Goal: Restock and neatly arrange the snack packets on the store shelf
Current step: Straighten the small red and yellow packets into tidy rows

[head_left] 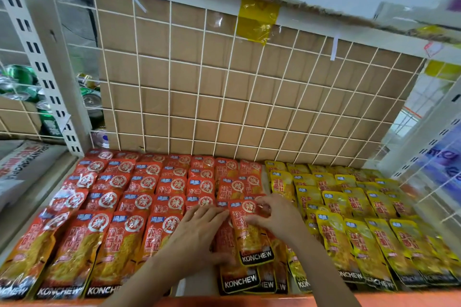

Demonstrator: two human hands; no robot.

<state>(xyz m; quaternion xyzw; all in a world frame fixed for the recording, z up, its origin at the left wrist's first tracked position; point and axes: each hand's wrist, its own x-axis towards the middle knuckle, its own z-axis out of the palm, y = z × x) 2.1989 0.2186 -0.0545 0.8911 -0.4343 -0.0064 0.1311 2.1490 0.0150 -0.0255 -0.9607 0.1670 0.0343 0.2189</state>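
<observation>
Overlapping rows of red snack packets [139,197] cover the left and middle of the shelf, and yellow snack packets [354,212] fill the right part. A red KONCHEW packet [252,234] lies on top of the front row near the red-yellow border. My right hand [279,214] pinches this packet at its upper right edge. Fingers spread, my left hand [197,232] lies flat on the red packets just left of it, with the thumb by the packet's lower left side. The packets under my hands are partly hidden.
A white wire grid [204,92] backed by brown cardboard closes the rear of the shelf. Green drink cans [22,87] sit behind the slotted upright on the left. An orange shelf lip [399,299] runs along the front. A wire divider [434,182] bounds the right side.
</observation>
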